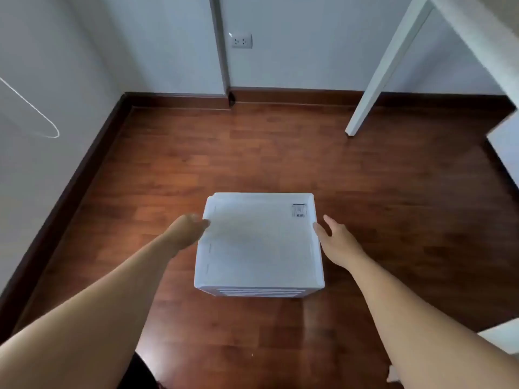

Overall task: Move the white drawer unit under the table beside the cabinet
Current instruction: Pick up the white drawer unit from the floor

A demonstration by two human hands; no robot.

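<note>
I read this as the reach-and-grasp step: the white plastic drawer unit (259, 242), square-topped with a small barcode label at its far right corner, stands on the reddish-brown wooden plank floor (280, 153) in the open, well apart from the white table leg (379, 80) ahead to the right. My left hand (186, 230) sits at the unit's left top edge, fingers pointing forward and appearing to touch the rim; my right hand (337, 240) is spread open just beside the right edge, thumb up, not clamped on anything. Neither hand grips yet. Next I judge both palms must press in on the sides evenly, then lift or slide the unit forward and right, under the white tabletop (477, 29). The floor between looks bare, so the table leg is the one thing to steer past. A white wall socket (242, 41) sits on the far wall, and a dark skirting board (70, 186) runs along the left
</note>
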